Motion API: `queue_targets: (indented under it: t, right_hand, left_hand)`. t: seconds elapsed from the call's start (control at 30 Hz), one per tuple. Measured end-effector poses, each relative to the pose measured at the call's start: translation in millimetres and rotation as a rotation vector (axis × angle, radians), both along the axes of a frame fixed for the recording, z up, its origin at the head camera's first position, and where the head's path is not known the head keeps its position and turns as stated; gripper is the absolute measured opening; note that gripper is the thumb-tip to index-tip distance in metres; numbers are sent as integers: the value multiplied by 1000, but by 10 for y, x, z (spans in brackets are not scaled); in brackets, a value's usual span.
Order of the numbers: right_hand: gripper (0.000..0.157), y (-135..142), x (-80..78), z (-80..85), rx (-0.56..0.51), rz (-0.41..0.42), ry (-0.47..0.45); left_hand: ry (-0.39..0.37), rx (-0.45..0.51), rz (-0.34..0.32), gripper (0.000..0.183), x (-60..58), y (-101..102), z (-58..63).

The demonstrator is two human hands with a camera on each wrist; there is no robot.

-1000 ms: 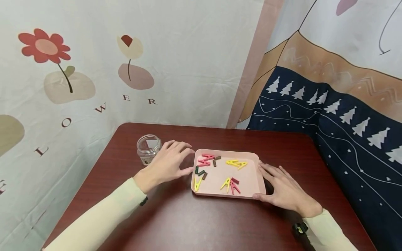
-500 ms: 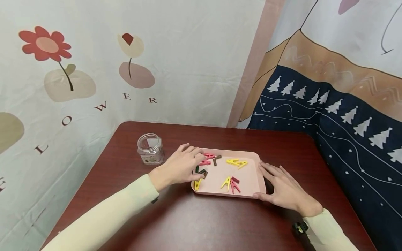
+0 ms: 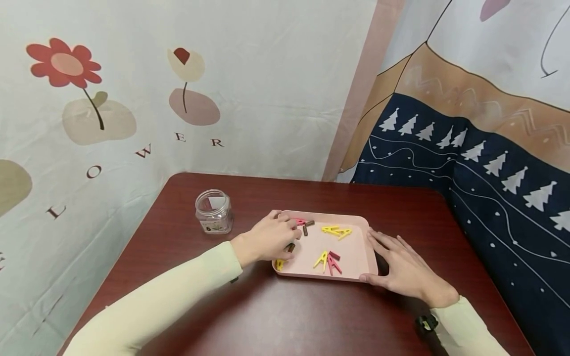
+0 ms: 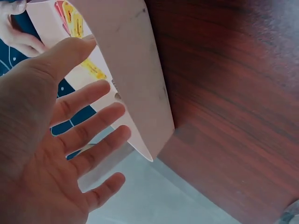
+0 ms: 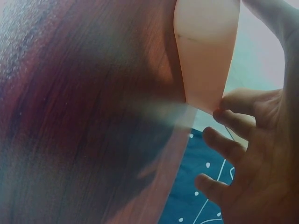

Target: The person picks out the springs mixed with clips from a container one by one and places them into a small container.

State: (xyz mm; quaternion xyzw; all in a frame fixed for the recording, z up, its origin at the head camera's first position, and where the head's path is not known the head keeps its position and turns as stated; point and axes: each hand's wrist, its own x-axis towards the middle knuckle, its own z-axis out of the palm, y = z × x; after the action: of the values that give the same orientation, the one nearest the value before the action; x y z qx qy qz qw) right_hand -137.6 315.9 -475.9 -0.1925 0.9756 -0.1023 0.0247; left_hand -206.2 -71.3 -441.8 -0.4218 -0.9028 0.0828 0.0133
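My left hand (image 3: pixel 270 238) hovers over the left end of a pink tray (image 3: pixel 352 249), fingers loosely spread. In the left wrist view nothing is seen between its fingers (image 4: pixel 86 133). It hides part of the clips there; a yellow clip (image 3: pixel 279 265) and a pink clip (image 3: pixel 300 222) peek out around it. My right hand (image 3: pixel 403 267) touches the tray's right side with its thumb and fingertips. Elsewhere in the tray lie yellow clips (image 3: pixel 337 231), another yellow clip (image 3: pixel 320 261) beside a pink clip (image 3: pixel 333 265), and small ribbed brown pieces (image 3: pixel 305 230).
A clear jar (image 3: pixel 213 212) with its mouth uncovered stands on the dark red table (image 3: pixel 311 316), left of the tray. Behind the table hangs a printed curtain (image 3: pixel 267 99), with a navy tree-patterned cloth (image 3: pixel 414 148) to the right.
My left hand has moved right, from beside the jar to above the tray's left end, covering some clips. The right hand stays at the tray's right side.
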Motion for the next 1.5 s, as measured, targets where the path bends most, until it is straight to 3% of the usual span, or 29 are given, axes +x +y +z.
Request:
queue_targets:
  t: [0.27, 0.5, 1.03, 1.5]
  right_hand:
    - [116, 10, 1, -3, -3, -2, -2]
    - [116, 3, -5, -8, 2, -1, -4]
    - [117, -15, 2, 14, -3, -8, -17]
    - [117, -21, 0, 10, -1, -12, -23]
  left_hand:
    - [-3, -120, 24, 36, -21, 146, 35]
    - [57, -165, 20, 32, -24, 201, 18]
    - [96, -174, 19, 24, -1, 228, 0]
    - [84, -158, 5, 42, -11, 220, 18]
